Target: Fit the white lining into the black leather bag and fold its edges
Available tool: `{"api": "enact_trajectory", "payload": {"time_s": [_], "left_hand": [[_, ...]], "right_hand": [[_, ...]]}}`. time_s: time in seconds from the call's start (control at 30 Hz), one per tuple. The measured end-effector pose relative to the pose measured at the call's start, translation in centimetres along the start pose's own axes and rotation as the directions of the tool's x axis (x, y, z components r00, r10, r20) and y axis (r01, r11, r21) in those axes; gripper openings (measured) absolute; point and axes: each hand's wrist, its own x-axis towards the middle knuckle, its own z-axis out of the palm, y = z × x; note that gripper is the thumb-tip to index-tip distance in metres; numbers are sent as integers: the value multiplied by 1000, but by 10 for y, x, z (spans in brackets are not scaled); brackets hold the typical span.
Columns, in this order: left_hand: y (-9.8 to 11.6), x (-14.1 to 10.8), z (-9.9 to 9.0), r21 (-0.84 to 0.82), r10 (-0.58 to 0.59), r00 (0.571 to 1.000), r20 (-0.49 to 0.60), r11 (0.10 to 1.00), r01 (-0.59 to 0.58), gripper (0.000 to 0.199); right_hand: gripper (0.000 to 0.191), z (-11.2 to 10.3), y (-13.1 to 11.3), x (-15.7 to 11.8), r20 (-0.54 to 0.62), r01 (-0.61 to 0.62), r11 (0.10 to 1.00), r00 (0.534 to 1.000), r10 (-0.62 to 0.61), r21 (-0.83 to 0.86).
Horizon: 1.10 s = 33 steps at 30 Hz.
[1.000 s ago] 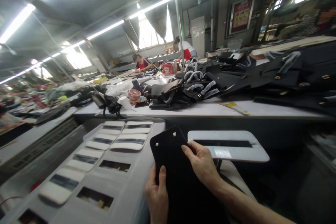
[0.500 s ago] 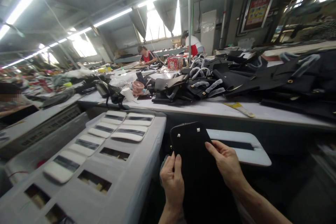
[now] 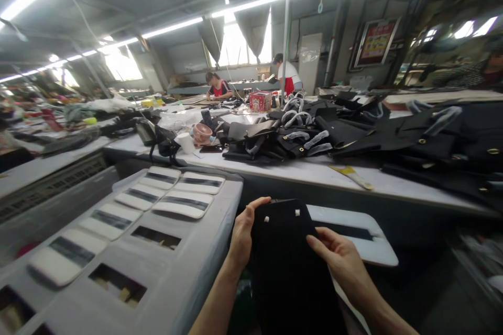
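A black panel (image 3: 293, 267) with rounded top corners and two small white tabs near its upper edge hangs upright between my hands. My left hand (image 3: 244, 233) grips its upper left edge, with the fingers reaching to the top corner. On the right edge, a little below the tabs, my right hand (image 3: 338, 251) pinches the panel between thumb and fingers. Behind my right hand lies a white rounded plate (image 3: 377, 248) with a dark slot. The panel hides part of this plate.
At the left, a grey-white surface (image 3: 188, 267) with cut-out openings carries several white pieces (image 3: 183, 203) with dark bands. Black bag parts (image 3: 361, 136) cover the long table (image 3: 275, 171) ahead, beside a yellow tool (image 3: 351, 175). Two people work farther back.
My left hand has moved up along the panel's edge to its top corner. The panel and my right hand sit slightly lower in view, and the view has shifted a little.
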Motion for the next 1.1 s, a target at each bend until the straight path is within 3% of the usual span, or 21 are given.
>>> {"api": "enact_trajectory", "payload": {"time_s": [0.07, 0.1, 0.17, 0.23, 0.3, 0.4, 0.5, 0.6, 0.73, 0.9, 1.1], "left_hand": [[-1, 2, 3, -20, -44, 998, 50, 999, 45, 56], [-2, 2, 3, -9, -40, 997, 59, 999, 41, 54], [-4, 0, 4, 23, 3, 999, 53, 1000, -4, 49], [-4, -2, 3, 46, 58, 997, 52, 997, -60, 47], [-2, -4, 2, 26, 74, 995, 61, 997, -76, 47], [0, -3, 0, -35, 34, 998, 48, 999, -33, 53], [3, 6, -3, -21, -75, 995, 63, 997, 77, 48], [8, 20, -8, 84, -145, 972, 187, 988, 131, 37], [18, 34, -13, 187, -238, 897, 372, 966, 179, 42], [21, 30, -11, 251, -147, 904, 401, 967, 46, 37], [18, 20, -8, 245, -78, 912, 402, 969, -25, 35]], "right_hand": [[55, -4, -11, 12, -60, 150, 932, 982, -179, -330], [57, -4, -18, 20, -53, 239, 840, 952, -302, -487], [60, 1, -30, 34, 85, 404, 611, 872, -482, -680], [55, 13, -38, 46, 260, 522, 475, 819, -512, -709], [39, 26, -38, 53, 315, 566, 457, 797, -515, -686], [17, 39, -33, 52, 244, 595, 497, 761, -601, -631], [17, 40, -31, 47, 223, 655, 477, 697, -682, -587], [18, 36, -35, 44, 290, 721, 404, 630, -720, -562], [15, 31, -41, 43, 398, 784, 311, 561, -726, -538], [17, 32, -40, 32, 504, 843, 194, 468, -726, -502], [22, 30, -36, 12, 570, 879, 114, 395, -720, -463]]}}
